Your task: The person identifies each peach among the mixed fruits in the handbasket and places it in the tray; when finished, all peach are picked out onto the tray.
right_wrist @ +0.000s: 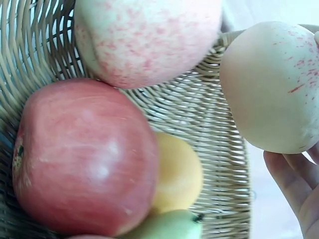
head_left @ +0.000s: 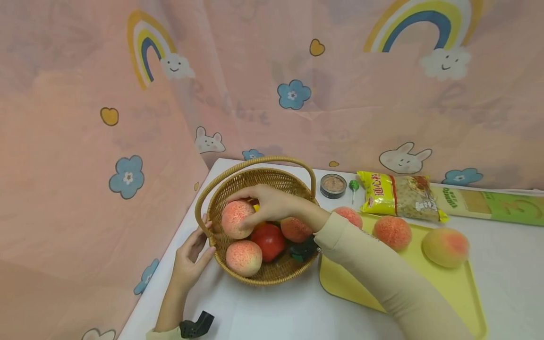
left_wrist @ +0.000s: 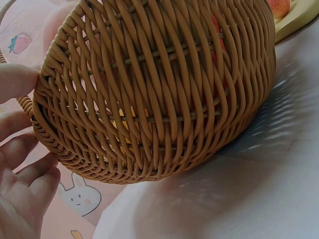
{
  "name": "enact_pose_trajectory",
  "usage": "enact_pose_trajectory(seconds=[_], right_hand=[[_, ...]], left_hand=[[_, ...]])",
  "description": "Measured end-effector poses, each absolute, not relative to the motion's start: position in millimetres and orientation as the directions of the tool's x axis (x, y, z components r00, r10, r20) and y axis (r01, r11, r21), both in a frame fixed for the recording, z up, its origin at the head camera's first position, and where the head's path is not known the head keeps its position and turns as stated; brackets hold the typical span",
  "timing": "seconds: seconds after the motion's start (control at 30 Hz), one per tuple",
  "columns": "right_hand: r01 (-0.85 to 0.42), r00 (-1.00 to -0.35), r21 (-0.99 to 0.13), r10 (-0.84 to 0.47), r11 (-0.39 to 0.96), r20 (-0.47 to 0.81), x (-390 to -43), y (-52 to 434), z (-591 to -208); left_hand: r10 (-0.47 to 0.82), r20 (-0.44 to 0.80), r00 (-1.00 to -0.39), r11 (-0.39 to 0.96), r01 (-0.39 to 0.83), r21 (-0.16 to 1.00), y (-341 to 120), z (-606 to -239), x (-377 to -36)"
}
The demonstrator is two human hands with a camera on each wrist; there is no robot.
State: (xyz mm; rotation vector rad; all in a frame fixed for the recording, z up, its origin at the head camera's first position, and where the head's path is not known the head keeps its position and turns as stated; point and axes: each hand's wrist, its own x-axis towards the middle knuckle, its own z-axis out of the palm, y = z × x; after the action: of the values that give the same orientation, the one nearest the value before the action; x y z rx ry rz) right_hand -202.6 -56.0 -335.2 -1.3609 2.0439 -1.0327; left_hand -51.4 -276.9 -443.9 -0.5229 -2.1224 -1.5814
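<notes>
A round wicker basket (head_left: pixel 272 182) with an arched handle stands on the white table. My right hand (head_left: pixel 259 204) reaches into it from the right and grips a pink-speckled peach (head_left: pixel 236 219) at the basket's left side. In the right wrist view that peach (right_wrist: pixel 271 87) fills the right, with my fingers (right_wrist: pixel 291 174) under it. In the basket lie another peach (head_left: pixel 243 258), a red apple (head_left: pixel 268 242), a third peach (head_left: pixel 295 230) and a dark item (head_left: pixel 302 250). My left hand (head_left: pixel 193 250) rests against the outer left wall, thumb near the handle's base. The left wrist view shows its fingers (left_wrist: pixel 20 164) beside the weave (left_wrist: pixel 159 89).
A yellow tray (head_left: pixel 450 288) to the right of the basket holds three peaches (head_left: pixel 392 232). Behind it lie a yellow pasta bag (head_left: pixel 399 194), a small round tin (head_left: pixel 333 185), a green lollipop (head_left: pixel 353 185) and a green box (head_left: pixel 501 205). Pink printed cloth walls in the left and back.
</notes>
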Motion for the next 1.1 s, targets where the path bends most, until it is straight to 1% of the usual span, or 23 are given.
enact_pose_trajectory(seconds=[0.1,0.2,0.37,0.57,0.8,1.0,1.1], right_hand=[[-0.61,-0.393,-0.764,-0.917,0.212,0.06,-200.8,-46.2,-329.4],[-0.623,-0.395,-0.759,-0.913,0.187,0.099,-198.4,-34.0,-324.2],[-0.597,-0.402,-0.793,-0.9,0.118,0.168,-193.8,-7.8,-318.4],[-0.544,-0.42,-0.838,-0.882,0.055,0.215,-187.6,28.7,-316.7],[-0.582,-0.468,-0.813,-0.825,0.017,0.318,-175.3,70.9,-328.5],[-0.536,-0.551,-0.843,-0.771,0.032,0.321,-158.8,112.9,-348.5],[-0.54,-0.563,-0.842,-0.752,0.019,0.344,-153.1,132.1,-363.9]], left_hand=[[0.029,0.534,-0.845,0.288,0.519,0.805,-276.5,-444.4,-51.1],[0.027,0.516,-0.856,0.299,0.5,0.813,-276.9,-445.4,-51.2],[0.029,0.514,-0.857,0.304,0.498,0.813,-276.6,-445.8,-51.9],[0.027,0.545,-0.838,0.283,0.529,0.8,-275.5,-444.9,-52.3],[0.011,0.536,-0.844,0.284,0.517,0.808,-275.6,-445.1,-51.0],[0.015,0.551,-0.834,0.282,0.532,0.798,-274.8,-444.1,-51.3],[0.021,0.539,-0.842,0.282,0.523,0.805,-274.9,-443.3,-50.4]])
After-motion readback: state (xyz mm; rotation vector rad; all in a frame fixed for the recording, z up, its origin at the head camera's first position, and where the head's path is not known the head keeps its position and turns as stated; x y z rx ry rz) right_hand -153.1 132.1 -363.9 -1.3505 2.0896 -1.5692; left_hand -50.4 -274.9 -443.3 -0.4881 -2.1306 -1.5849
